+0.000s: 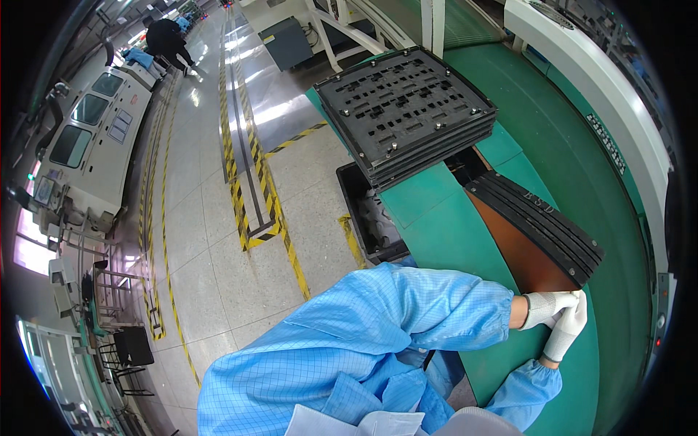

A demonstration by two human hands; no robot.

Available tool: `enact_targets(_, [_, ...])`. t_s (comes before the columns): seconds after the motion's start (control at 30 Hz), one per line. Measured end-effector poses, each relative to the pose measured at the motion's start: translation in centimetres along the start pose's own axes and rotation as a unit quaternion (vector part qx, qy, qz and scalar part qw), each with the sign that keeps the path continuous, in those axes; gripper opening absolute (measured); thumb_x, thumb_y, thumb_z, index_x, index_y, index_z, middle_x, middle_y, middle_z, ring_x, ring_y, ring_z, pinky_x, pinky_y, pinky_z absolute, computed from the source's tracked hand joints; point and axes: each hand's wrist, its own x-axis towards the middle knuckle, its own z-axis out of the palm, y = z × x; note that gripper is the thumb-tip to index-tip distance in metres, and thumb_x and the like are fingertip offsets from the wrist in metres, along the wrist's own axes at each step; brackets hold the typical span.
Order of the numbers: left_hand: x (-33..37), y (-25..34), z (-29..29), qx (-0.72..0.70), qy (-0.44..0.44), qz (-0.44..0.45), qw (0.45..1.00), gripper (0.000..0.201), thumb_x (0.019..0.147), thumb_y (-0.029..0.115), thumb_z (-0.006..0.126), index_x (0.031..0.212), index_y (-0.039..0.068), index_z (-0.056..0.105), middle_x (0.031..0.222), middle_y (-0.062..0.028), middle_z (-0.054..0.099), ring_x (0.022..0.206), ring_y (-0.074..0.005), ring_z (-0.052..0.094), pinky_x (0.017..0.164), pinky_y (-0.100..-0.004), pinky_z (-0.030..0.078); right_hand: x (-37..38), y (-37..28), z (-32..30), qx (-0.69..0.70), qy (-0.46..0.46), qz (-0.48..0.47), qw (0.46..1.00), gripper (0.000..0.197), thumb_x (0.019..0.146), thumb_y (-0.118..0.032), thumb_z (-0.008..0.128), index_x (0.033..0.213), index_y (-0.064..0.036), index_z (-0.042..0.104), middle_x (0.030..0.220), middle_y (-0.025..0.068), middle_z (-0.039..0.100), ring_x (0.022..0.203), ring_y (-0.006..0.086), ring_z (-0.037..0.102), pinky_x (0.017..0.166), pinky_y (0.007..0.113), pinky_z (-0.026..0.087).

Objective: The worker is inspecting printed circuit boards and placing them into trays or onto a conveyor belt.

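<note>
My left hand (547,309), in a white knitted glove, reaches across from the left to the near end of a black slatted piece with a brown flat side (520,236). My right hand (568,328), gloved the same way, comes up from below. The two hands touch each other just beneath the near corner of the brown side. Their fingertips overlap and partly hide one another, so whether they grip anything does not show. The black slatted piece lies slanted on the green work surface (443,218), with several dark layers and small screws along its top.
Beyond it rests a stack of black slotted trays (407,109) with metal studs. A black bin (356,218) with pale contents stands left of the surface. A green conveyor belt (567,152) and a white curved machine housing (611,80) run along the right. A person (167,40) stands far off.
</note>
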Motion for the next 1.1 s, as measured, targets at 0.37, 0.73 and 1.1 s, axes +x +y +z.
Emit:
enact_targets(0.37, [-0.4,0.5,0.3,-0.007,0.012,0.001,1.000,0.039,0.087,0.029,0.044,0.118,0.006,0.049,0.115,-0.0177,0.057,0.110,-0.0308,0.056,0.095,-0.0432,0.045,0.0,-0.2,0.0,0.007,-0.001,0.000,1.000,0.022,0.095,-0.010,0.045,0.106,0.0028,0.058,0.089,0.0039,0.060,0.081,0.0105,0.056,0.073,0.024,0.046])
enact_targets(0.73, [0.1,-0.1,0.0,-0.010,-0.002,0.003,1.000,0.044,0.088,0.031,0.043,0.123,0.006,0.047,0.119,-0.0189,0.055,0.111,-0.0313,0.055,0.096,-0.0431,0.044,0.1,0.4,-0.1,0.018,-0.002,0.008,1.000,0.022,0.095,-0.010,0.045,0.108,0.0028,0.058,0.090,0.0043,0.060,0.082,0.0106,0.056,0.073,0.024,0.046])
enact_targets(1.1, [0.4,-0.5,-0.3,-0.020,-0.003,0.001,1.000,0.044,0.089,0.031,0.043,0.124,0.006,0.047,0.119,-0.0185,0.055,0.111,-0.0307,0.056,0.094,-0.0430,0.046,0.0,0.2,-0.1,0.010,-0.002,0.014,1.000,0.023,0.095,-0.010,0.044,0.108,0.0031,0.058,0.091,0.0054,0.061,0.083,0.0116,0.057,0.074,0.024,0.046])
